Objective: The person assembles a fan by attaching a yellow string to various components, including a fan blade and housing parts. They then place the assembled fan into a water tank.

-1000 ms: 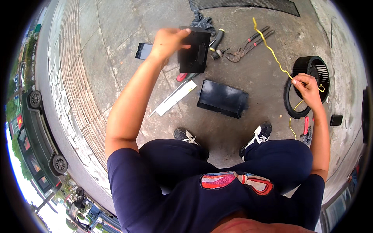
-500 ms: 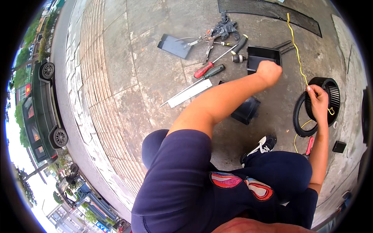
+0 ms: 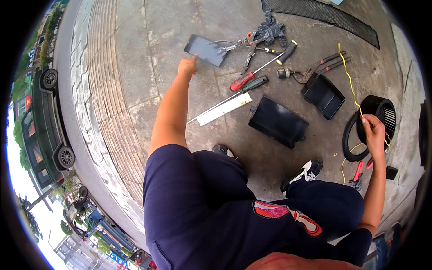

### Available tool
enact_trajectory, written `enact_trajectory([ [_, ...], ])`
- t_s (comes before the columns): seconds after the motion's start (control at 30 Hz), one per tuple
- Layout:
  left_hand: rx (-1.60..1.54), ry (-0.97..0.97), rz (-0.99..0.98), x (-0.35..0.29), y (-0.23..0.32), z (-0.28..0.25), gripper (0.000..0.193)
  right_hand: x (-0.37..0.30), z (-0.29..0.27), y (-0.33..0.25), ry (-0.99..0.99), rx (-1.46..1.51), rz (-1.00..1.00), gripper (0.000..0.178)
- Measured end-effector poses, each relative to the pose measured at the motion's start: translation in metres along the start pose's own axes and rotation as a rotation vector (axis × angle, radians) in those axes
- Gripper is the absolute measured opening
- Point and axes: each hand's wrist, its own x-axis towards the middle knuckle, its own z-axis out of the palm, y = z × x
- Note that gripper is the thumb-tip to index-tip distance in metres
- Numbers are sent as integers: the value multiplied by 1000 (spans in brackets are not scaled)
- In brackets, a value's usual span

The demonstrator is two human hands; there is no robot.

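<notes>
Two-handed work over a stained floor. The left hand lies near a shallow dark tray at its one o'clock; the angle leaves unclear whether its fingers are apart, together or touching the rim. The right hand has its fingers clamped on a yellow wire running toward eleven o'clock, presumably to steady it beside the black fan drum at twelve. A black box rests at nine o'clock, apparently for easy reach.

Dark green car on grey road.
</notes>
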Motion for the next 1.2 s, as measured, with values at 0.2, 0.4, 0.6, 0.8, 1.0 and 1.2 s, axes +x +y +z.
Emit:
enact_trajectory([
  [0.2,110,-33,54,31,-2,38,36,3,6,-4,72,-50,40,17],
  [0.4,156,535,464,-5,47,-11,23,-1,4,-6,130,-45,111,18],
  [0.6,36,504,864,-111,127,-61,21,8,1,-13,143,-51,13,18],
  [0.8,185,286,1170,-232,202,-3,22,16,-19,-26,-58,-117,74,24],
  [1.0,220,309,1407,-281,236,50,24,13,-22,-16,55,-80,93,19],
  [1.2,137,248,1349,-301,245,61,21,13,-20,-7,72,-112,120,18],
])
